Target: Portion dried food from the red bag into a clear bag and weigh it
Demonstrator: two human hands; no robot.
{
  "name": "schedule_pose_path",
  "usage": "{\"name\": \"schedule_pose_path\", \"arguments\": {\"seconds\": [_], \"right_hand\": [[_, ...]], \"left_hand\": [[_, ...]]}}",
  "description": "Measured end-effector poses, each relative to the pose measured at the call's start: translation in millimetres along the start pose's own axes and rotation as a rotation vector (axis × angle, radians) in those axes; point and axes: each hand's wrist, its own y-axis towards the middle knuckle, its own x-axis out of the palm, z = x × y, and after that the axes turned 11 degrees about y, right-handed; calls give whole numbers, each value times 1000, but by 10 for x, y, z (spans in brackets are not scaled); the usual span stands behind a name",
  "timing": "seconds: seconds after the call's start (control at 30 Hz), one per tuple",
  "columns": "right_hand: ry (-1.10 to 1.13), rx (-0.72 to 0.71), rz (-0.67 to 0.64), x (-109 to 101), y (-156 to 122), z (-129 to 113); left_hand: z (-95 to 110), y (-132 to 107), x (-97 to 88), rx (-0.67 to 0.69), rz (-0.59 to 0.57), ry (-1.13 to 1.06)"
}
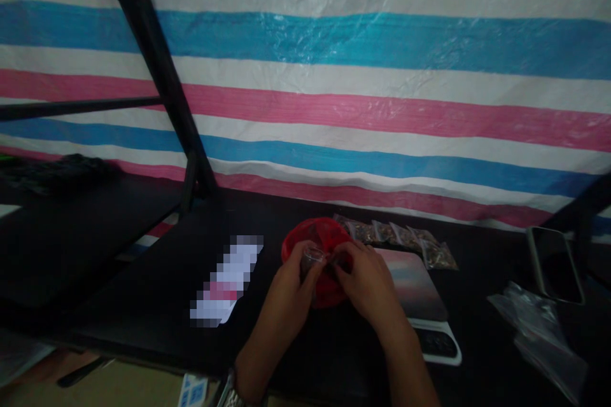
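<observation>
Red bowl (319, 248) sits on the dark table (143, 292), and both hands meet over it. The left hand (292, 283) and right hand (365, 280) pinch a small clear bag (312, 256) between them, holding it at the bowl. Next, I think, the bag needs careful, steady fingers. Filled bags (401, 238) lie behind a scale (420, 296).
</observation>
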Motion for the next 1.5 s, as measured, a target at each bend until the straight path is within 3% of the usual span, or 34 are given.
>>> {"name": "schedule_pose_path", "arguments": {"seconds": [0.3,0.43,0.67,0.93,1.1,1.27,1.4,1.5], "right_hand": [[-135,131,173,-25,-6,67],[-123,112,201,8,1,91],[40,-28,-42,-152,-36,203],[330,-47,-251,-211,-165,123],[420,0,-329,-242,-225,110],[323,-18,-206,-267,-208,81],[299,-118,-46,-121,-121,-26],[213,-119,-26,8,-72,-71]], "left_hand": [[27,-9,-116,-85,-104,182],[31,-34,-176,-114,-128,210],[59,-76,-208,-80,-53,116],[75,-44,-129,-92,-27,80],[15,-30,-183,-89,12,130],[7,-74,-370,-129,79,195],[70,-136,-460,-100,170,139],[96,-150,-403,-117,94,-4]]}}
